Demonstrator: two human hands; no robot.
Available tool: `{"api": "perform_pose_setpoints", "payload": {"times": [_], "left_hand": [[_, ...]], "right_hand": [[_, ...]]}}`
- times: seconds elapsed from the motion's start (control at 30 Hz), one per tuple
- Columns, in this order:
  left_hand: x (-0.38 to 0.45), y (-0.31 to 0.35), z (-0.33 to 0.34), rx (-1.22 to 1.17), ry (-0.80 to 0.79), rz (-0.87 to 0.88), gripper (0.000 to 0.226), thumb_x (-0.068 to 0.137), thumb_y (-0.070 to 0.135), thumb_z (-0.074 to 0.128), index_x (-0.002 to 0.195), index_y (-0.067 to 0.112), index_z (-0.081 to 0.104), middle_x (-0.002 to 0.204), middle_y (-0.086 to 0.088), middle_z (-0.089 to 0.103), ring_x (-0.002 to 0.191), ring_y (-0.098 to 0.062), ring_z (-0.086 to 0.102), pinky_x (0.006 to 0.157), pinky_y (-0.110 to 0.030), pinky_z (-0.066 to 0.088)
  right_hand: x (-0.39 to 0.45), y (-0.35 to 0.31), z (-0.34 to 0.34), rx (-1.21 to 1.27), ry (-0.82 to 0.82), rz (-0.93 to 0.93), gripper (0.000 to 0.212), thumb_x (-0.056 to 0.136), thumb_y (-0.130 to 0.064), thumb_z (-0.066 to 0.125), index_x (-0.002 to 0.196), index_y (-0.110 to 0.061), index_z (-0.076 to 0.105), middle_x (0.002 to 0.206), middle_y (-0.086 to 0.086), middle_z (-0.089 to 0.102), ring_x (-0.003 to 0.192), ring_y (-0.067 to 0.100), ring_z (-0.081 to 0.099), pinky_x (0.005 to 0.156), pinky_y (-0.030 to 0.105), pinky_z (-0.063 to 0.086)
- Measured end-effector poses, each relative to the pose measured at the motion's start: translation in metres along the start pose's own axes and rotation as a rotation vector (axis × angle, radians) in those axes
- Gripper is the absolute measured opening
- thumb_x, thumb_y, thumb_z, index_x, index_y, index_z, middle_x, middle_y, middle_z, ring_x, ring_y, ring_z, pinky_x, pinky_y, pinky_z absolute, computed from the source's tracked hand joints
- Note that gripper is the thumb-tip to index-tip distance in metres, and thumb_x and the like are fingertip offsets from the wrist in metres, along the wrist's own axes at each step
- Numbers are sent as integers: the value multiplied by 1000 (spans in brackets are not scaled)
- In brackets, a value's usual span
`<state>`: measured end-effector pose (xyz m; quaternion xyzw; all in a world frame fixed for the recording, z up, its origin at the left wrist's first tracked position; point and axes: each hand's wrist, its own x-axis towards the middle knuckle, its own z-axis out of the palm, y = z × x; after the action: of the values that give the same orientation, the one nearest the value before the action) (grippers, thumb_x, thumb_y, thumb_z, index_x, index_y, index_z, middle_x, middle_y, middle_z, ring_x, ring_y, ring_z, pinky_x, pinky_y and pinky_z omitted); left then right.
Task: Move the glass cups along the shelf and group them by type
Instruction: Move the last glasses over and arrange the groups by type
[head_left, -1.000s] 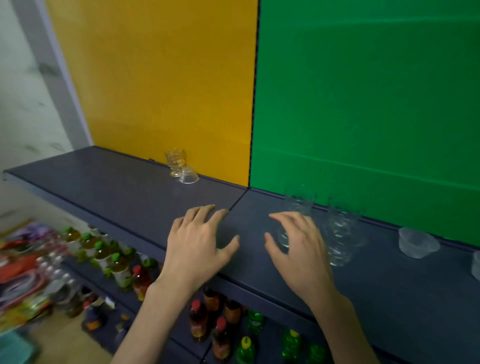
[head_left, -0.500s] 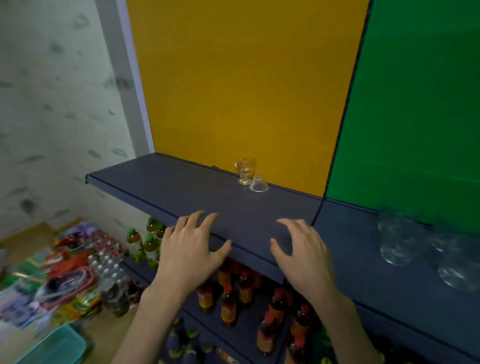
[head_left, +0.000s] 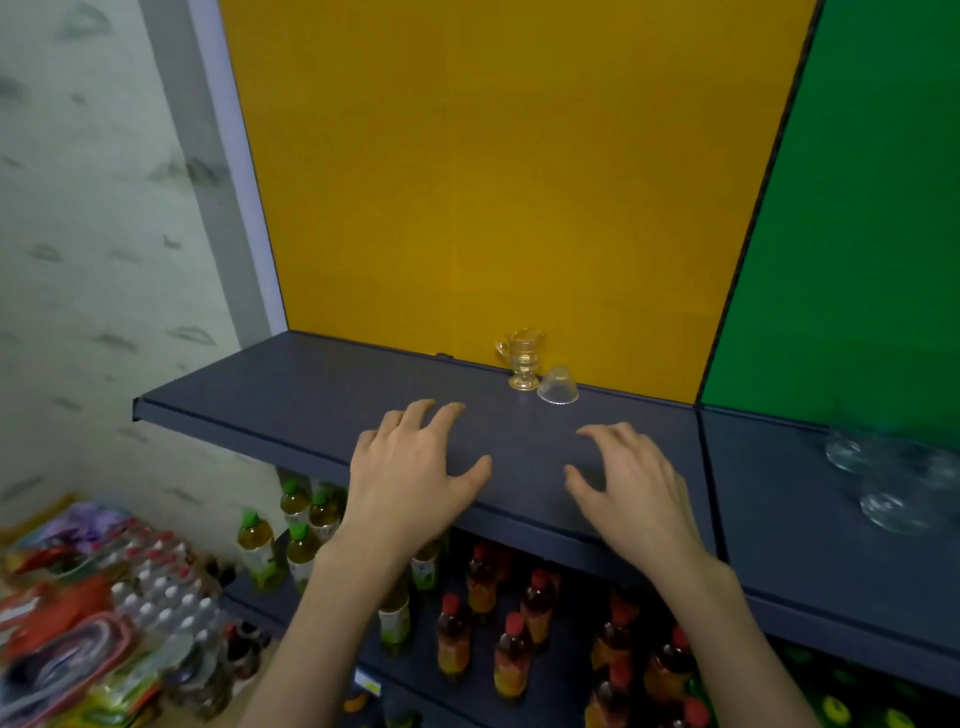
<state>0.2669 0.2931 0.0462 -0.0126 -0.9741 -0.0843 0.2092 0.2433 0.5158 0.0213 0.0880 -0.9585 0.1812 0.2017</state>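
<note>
On the dark grey shelf (head_left: 291, 395), against the yellow back panel, stands a small footed glass cup with a handle (head_left: 523, 358). Beside it on the right lies a small clear bowl-shaped cup (head_left: 558, 385), upside down. At the right edge, in front of the green panel, sit blurred clear glasses (head_left: 893, 483). My left hand (head_left: 413, 467) hovers palm down over the shelf's front, fingers spread and empty. My right hand (head_left: 628, 483) does the same, a short way in front of the two small cups.
A lower shelf holds rows of red-capped bottles (head_left: 511, 639) and green-capped bottles (head_left: 291, 535). Packaged goods (head_left: 88, 613) are piled on the floor at the lower left. A pale wall (head_left: 93, 234) bounds the shelf's left end.
The view has swung left along the shelf. Both empty hands have moved left, away from the large clear glasses and toward the two small cups by the yellow panel.
</note>
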Motion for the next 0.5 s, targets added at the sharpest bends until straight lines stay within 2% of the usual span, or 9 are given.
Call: {"api": "perform_pose_setpoints", "payload": {"times": [0.27,0.5], "left_hand": [[87,-29,40,-48,-34,63,76,88,69,47,153,31,34,153,3,43,137,-24,43,104,-44,41],[180,-33,66,-137,-48,150,74,88,68,52,151,31,37,148,4,48,134,-22,45,102,-42,42]], "right_hand": [[73,-1,42,-41,16,88,49,94,-43,57,137,-21,52,130,1,56,118,23,53,86,37,47],[140,11,71,-41,-55,209,56,92,-47,59,143,-26,45,135,-2,53,125,22,50,88,37,46]]}}
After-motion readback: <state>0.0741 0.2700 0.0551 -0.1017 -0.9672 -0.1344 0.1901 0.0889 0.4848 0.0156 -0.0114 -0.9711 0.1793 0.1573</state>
